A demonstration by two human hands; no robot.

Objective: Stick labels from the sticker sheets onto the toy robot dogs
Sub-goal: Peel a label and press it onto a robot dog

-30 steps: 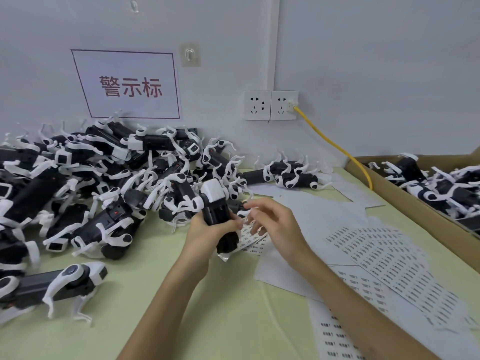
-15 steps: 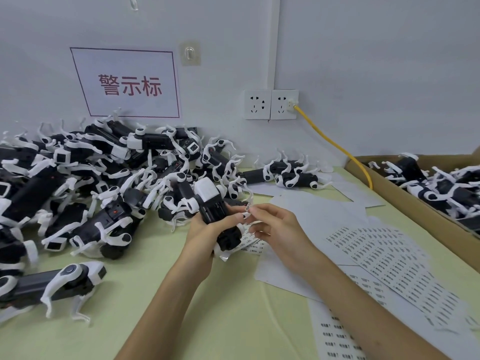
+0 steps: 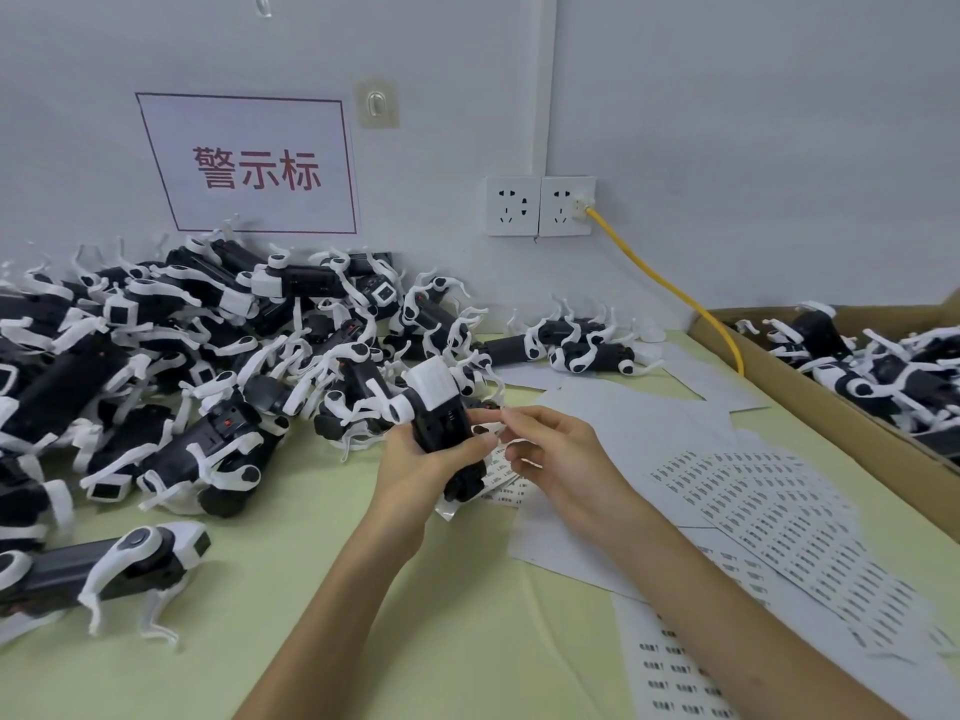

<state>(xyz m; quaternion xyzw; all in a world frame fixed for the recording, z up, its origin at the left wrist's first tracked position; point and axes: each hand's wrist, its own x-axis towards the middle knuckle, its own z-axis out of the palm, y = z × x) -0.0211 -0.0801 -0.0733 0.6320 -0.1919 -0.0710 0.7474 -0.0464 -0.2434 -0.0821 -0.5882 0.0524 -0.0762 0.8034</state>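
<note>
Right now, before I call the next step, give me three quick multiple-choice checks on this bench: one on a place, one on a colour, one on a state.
1. Where does the cardboard box stand?
A. At the right edge of the table.
B. Under the wall sign at the left.
C. Between the person's arms.

2. What colour is the cable plugged into the wall socket?
A. Red.
B. Blue.
C. Yellow.

3. What is the left hand doing?
A. Lying flat on the table.
B. Gripping a toy robot dog.
C. Reaching into the box.

Answers:
1. A: the box runs along the table's right side.
2. C: a yellow cable slopes down from the right-hand socket.
3. B: its fingers curl round the dog's black body, while the right hand pinches a small white label beside it.
</note>
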